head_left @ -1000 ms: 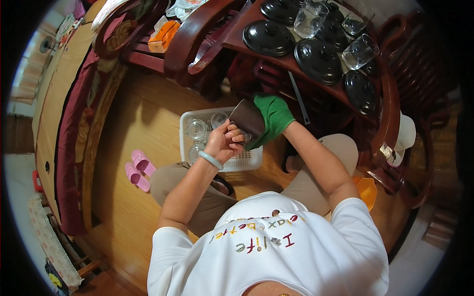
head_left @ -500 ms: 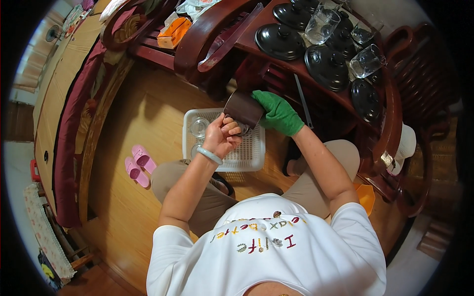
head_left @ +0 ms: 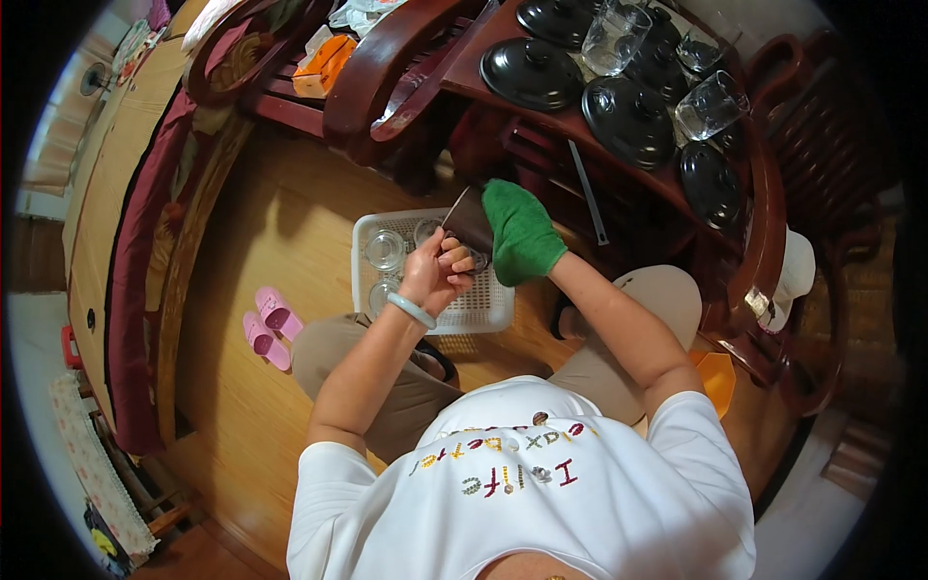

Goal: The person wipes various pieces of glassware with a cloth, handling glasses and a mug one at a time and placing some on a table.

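Note:
My left hand (head_left: pixel 437 274), with a pale bangle on the wrist, grips the lower edge of a dark flat lid-like piece (head_left: pixel 468 221). My right hand (head_left: pixel 520 232) wears a green glove and presses against that same dark piece from the right. Both hands are held over a white plastic basket (head_left: pixel 481 307) on the wooden floor. Clear glasses (head_left: pixel 385 249) stand inside the basket to the left of my hands.
A dark wooden table (head_left: pixel 541 116) stands ahead with several black lids (head_left: pixel 532 72) and clear glasses (head_left: pixel 710 104) on it. Pink slippers (head_left: pixel 268 327) lie on the floor at left. A carved wooden bench with a maroon cushion (head_left: pixel 145 261) runs along the left. An orange item (head_left: pixel 717 377) lies by my right knee.
The view has shifted a little. My hands keep hold of the dark piece over the basket, and the green glove has slid across its face.

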